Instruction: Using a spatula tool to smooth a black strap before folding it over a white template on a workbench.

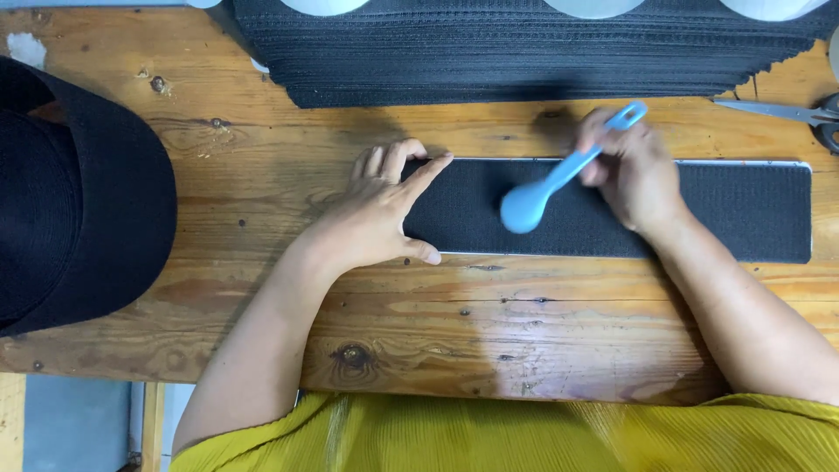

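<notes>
A long black fabric strip with a thin white edge lies flat across the wooden table. My left hand rests open on the strip's left end, fingers spread, thumb along its near edge. My right hand grips the handle of a light blue plastic spoon. The spoon's rounded bowl presses on the strip near its middle, and the handle slants up to the right.
A tall stack of black fabric pieces lies along the far edge. A black cap sits at the left. Scissors lie at the far right. White round objects peek in at the top.
</notes>
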